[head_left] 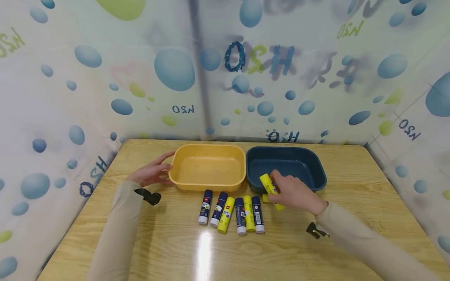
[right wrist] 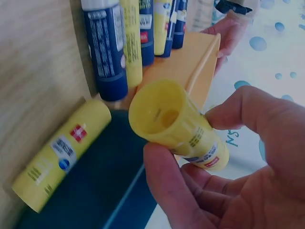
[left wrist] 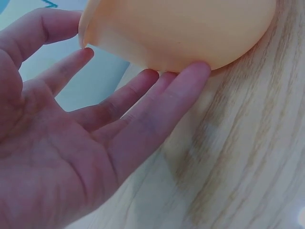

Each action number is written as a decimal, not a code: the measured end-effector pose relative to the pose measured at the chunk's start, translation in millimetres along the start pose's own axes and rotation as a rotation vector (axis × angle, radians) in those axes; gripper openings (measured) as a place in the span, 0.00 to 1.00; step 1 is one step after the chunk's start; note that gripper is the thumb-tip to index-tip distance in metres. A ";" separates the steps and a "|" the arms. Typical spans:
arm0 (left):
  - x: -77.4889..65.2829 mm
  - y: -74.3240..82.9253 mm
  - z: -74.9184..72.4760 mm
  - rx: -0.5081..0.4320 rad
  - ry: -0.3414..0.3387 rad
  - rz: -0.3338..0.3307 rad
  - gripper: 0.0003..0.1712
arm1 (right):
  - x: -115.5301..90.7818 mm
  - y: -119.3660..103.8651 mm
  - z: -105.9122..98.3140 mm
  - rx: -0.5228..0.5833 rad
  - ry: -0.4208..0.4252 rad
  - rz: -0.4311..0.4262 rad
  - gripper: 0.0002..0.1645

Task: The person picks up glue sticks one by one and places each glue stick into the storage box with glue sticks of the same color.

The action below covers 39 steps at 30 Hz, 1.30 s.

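In the head view my left hand (head_left: pixel 150 174) rests against the left wall of the yellow-orange basin (head_left: pixel 211 187). The left wrist view shows its fairly straight fingers touching the basin's side and rim (left wrist: pixel 86 28). My right hand (head_left: pixel 295 193) pinches a yellow glue stick (head_left: pixel 268 182) between thumb and fingers, over the near edge of the dark blue basin (head_left: pixel 286 150). Seen from the right wrist, the held glue stick (right wrist: pixel 190 129) is tilted, its hollow end toward the camera. A second yellow glue stick (right wrist: pixel 62 155) lies beside the blue basin, partly hidden by my right hand in the head view.
In front of the basins several glue sticks lie in a row, among them a navy one with a white cap (head_left: pixel 205 207) and a yellow one (head_left: pixel 226 214). Both basins stand side by side on the wooden table (head_left: pixel 168 242). A patterned curtain (head_left: pixel 133 78) hangs behind.
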<state>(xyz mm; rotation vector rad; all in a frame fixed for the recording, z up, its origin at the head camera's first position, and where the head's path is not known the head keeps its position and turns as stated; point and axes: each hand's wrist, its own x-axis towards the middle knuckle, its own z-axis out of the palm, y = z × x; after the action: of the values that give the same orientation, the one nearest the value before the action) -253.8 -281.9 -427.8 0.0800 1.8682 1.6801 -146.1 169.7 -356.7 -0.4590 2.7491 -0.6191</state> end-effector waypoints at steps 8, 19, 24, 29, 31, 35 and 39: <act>0.0 2.5 1.3 -0.003 0.001 -0.006 0.41 | 17.2 7.4 -18.7 -0.035 0.002 0.032 0.27; -0.9 3.0 1.0 -0.025 -0.001 -0.021 0.42 | 37.2 11.9 -38.4 -0.029 -0.037 0.051 0.25; -0.7 2.3 0.7 -0.028 -0.002 -0.021 0.42 | 45.3 14.0 -42.3 -0.054 -0.066 0.053 0.25; -0.1 1.0 -0.4 -0.021 -0.004 -0.018 0.41 | 57.3 17.2 -44.6 -0.025 -0.125 0.095 0.24; 0.2 0.5 -0.9 -0.018 -0.004 -0.016 0.41 | 63.1 19.6 -45.2 -0.005 -0.145 0.107 0.24; 0.8 -0.2 -1.2 -0.015 -0.011 -0.008 0.41 | 75.6 26.2 -46.3 0.031 -0.173 0.137 0.22; 1.9 -1.3 -1.9 -0.016 -0.006 -0.013 0.41 | 86.9 32.3 -45.9 0.058 -0.200 0.176 0.22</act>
<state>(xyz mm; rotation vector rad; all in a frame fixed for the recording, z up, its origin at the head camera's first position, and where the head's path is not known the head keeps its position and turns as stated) -255.8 -283.0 -429.7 0.0664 1.8472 1.6843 -248.4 182.4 -349.3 -0.2478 2.5406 -0.5738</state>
